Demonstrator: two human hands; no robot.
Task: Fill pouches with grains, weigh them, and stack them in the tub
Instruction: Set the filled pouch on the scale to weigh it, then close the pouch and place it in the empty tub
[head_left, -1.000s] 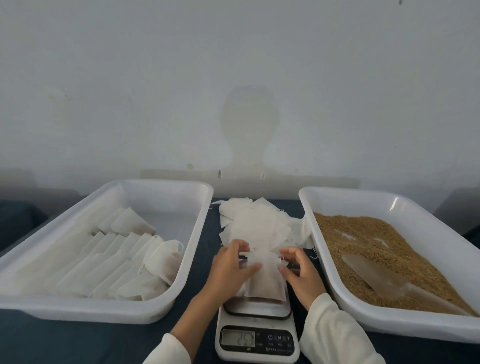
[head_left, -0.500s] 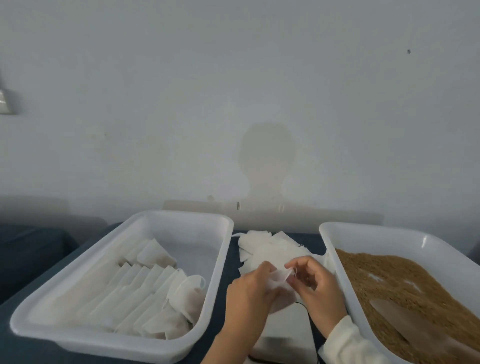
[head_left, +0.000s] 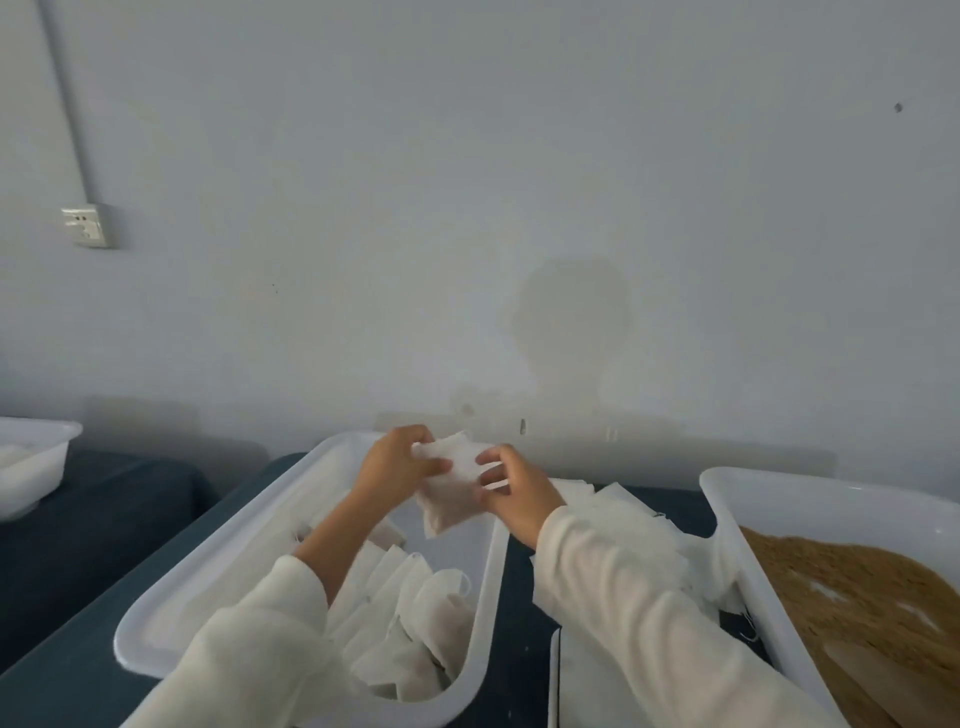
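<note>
— Where are the arms?
— Both reach forward from the bottom edge, in pale long sleeves; the left sleeve is pushed back, baring the forearm.
— And the left hand (head_left: 397, 465)?
— Raised, its back toward the camera, fingers curled and pinching the filled pouch (head_left: 451, 486) at its upper left edge.
— The right hand (head_left: 514, 486)?
— Level with the left and close beside it, fingers bent, gripping the same pouch from the right side. The wrists angle inward toward each other.
</note>
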